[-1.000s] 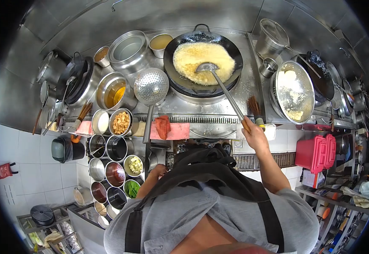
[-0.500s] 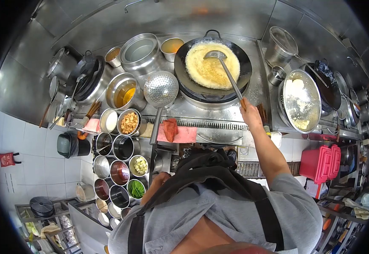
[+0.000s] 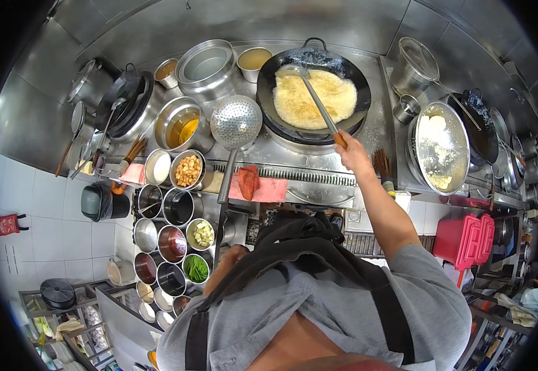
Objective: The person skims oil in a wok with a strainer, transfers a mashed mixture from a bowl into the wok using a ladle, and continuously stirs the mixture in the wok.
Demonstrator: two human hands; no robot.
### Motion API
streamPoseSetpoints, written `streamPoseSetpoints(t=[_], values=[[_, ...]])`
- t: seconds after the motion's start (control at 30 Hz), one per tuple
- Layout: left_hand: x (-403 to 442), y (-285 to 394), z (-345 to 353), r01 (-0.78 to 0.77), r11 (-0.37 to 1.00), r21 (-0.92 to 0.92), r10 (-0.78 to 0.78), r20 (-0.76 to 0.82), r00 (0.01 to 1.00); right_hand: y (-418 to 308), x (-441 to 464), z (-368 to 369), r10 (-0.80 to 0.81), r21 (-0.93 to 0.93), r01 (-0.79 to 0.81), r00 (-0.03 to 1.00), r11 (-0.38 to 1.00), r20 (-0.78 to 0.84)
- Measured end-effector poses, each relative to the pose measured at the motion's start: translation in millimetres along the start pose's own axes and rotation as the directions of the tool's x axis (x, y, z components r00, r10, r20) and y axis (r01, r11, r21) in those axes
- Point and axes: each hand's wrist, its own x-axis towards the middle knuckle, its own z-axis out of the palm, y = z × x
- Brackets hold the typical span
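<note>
My right hand (image 3: 353, 154) is wrapped round the wooden handle end of a long ladle (image 3: 322, 106). The ladle's bowl rests in the far left part of a big black wok (image 3: 363, 93), within bubbling, foamy yellow liquid (image 3: 315, 102). By my left side, my left hand (image 3: 234, 252) hangs low near the pots of ingredients; its fingers are mostly hidden. A perforated skimmer (image 3: 236, 122) lies left of the wok, its handle reaching over the counter edge beside a red cloth (image 3: 248, 183).
Several steel pots hold sauces, fried cubes (image 3: 188, 170), pale diced pieces (image 3: 203, 235) and green vegetables (image 3: 195, 268) at the left. A perforated bowl (image 3: 440, 147) leans at the right, near a pot with a strainer (image 3: 418, 59). A bamboo brush (image 3: 382, 166) stands beside my right forearm.
The ladle bowl has moved left and toward the wok's far edge. My right hand has shifted slightly left and away from me. The foamy liquid has spread rightward.
</note>
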Motion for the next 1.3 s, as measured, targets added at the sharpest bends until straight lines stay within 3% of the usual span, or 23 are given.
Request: streamPoseSetpoints(t=[0.17,0.23,0.3,0.43,0.5,0.53,0.63,0.7,0.77,0.97,1.1,1.17,1.2,1.27,1.3], values=[[4,4,1,0.011,1.000,0.025,-0.011,0.011,1.000,8,-44,-8,-0.041,0.019,0.041,0.999,0.999,0.009],[3,9,-2,0.033,0.998,0.046,-0.034,0.018,0.999,7,-70,-19,0.006,-0.021,-0.005,0.997,1.000,0.083],[-2,13,-4,0.053,0.997,0.063,-0.055,0.019,0.998,9,-94,-27,-0.057,-0.041,0.058,0.998,0.997,0.023],[-6,12,-6,0.073,0.993,0.090,-0.075,0.028,0.997,19,-133,-45,-0.003,0.024,0.002,1.000,1.000,0.028],[-4,11,-6,0.075,0.993,0.094,-0.078,0.033,0.996,18,-149,-60,0.001,0.011,-0.001,1.000,1.000,-0.012],[-1,12,-7,0.073,0.993,0.094,-0.076,0.035,0.996,12,-155,-70,0.089,-0.020,-0.089,0.996,0.996,0.015],[6,13,-10,0.064,0.992,0.112,-0.069,0.040,0.997,20,-165,-84,0.078,-0.098,-0.082,0.996,0.992,-0.048],[10,14,-11,0.056,0.991,0.124,-0.062,0.044,0.997,21,-165,-86,0.078,-0.135,-0.087,0.995,0.987,-0.067],[14,15,-12,0.052,0.989,0.138,-0.059,0.046,0.997,30,-156,-82,-0.031,-0.184,0.005,0.989,0.983,-0.143],[23,16,-18,0.044,0.981,0.191,-0.054,0.046,0.997,42,-104,-56,-0.040,-0.240,-0.009,0.979,0.971,-0.198],[27,-11,-8,0.050,0.972,0.230,-0.061,0.043,0.997,42,-63,-40,-0.069,-0.303,0.030,0.990,0.953,-0.119],[31,-44,6,-0.119,0.948,-0.294,0.112,-0.038,0.993,30,-45,-32,-0.050,-0.326,0.019,0.995,0.945,-0.089],[23,-43,8,-0.115,0.948,-0.297,0.107,-0.042,0.993,22,-39,-29,-0.036,-0.358,0.011,0.997,0.933,-0.063],[-7,23,-19,0.198,0.977,0.080,-0.197,-0.021,0.980,21,-24,-22,-0.057,-0.377,0.039,0.998,0.926,-0.037],[-11,35,-21,0.243,0.964,0.110,-0.242,-0.025,0.970,18,-20,-22,-0.062,-0.376,0.046,0.998,0.925,-0.031]])
